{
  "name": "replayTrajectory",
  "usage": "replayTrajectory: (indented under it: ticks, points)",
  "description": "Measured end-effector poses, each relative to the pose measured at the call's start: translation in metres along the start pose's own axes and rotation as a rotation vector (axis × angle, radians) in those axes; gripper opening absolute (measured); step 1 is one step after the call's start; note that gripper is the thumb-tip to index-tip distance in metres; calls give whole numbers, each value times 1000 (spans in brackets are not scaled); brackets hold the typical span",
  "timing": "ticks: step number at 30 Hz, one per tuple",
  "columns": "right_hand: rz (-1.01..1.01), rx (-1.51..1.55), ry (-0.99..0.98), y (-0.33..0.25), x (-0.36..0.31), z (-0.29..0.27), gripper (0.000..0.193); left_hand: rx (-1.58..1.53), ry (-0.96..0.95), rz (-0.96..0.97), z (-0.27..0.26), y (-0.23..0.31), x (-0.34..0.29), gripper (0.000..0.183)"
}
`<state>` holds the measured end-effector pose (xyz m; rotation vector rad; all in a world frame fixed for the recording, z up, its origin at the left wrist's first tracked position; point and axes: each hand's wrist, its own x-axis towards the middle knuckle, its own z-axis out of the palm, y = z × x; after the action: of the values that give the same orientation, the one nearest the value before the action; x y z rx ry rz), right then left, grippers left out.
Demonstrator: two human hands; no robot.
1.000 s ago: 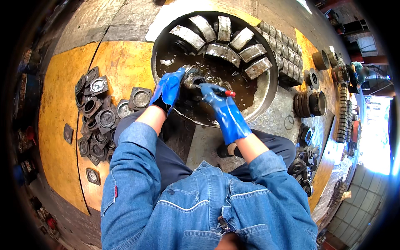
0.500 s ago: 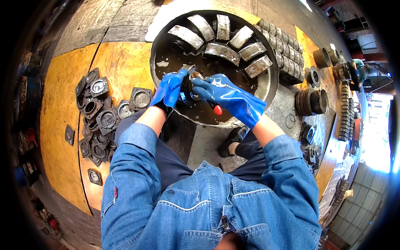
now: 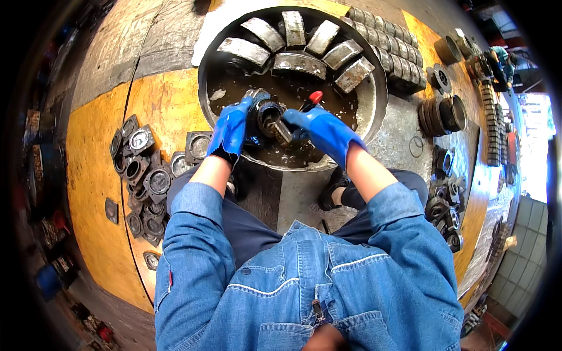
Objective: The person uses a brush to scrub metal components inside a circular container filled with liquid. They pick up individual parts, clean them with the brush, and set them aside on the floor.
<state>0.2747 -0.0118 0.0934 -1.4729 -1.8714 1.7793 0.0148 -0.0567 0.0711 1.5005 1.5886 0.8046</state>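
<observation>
Both my hands wear blue rubber gloves over a wide round pan [image 3: 379, 105] of murky brown liquid. My left hand [image 3: 233, 126] is closed round a dark, wet metal part [image 3: 269, 111] with a round opening facing my right hand. My right hand [image 3: 328, 130] grips a red-handled tool [image 3: 316, 97]; its fingers cover the middle. A flat, pale metallic piece [image 3: 283, 132] shows at the part's opening beside the right fingers, seemingly the tool's working end. Curved metal blocks [image 3: 300, 64] stand in the far side of the pan, several in an arc.
Dark square flanged metal pieces [image 3: 158, 182] lie heaped on the yellow board at left. Rows of stacked metal blocks [image 3: 404, 64] stand beyond the pan at right, near metal rings [image 3: 451, 114]. More dark parts [image 3: 446, 205] lie at right. A person [image 3: 502, 63] is at far right.
The red handle has swung from the pan's near side to point away from me. The metal part's opening has turned into view, and my right hand has lowered slightly. The whole view has shifted.
</observation>
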Motion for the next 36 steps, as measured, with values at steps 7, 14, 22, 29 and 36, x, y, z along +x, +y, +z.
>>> replayTrajectory:
  ticks: [7,14,22,29,36]
  points:
    - [-93,774,226,58,34,34,34,338,-36,110,4,2,7,38]
    - [215,113,51,-19,13,16,34,116,30,87,8,-10,3,29]
    - [-675,-1190,0,-7,22,2,29,63,38,97,6,-5,5,35]
    - [-972,-1158,-26,-5,37,0,34,-340,67,-44,15,-10,6,48]
    - [-337,-533,400,18,38,28,24,268,86,259,16,-14,10,45]
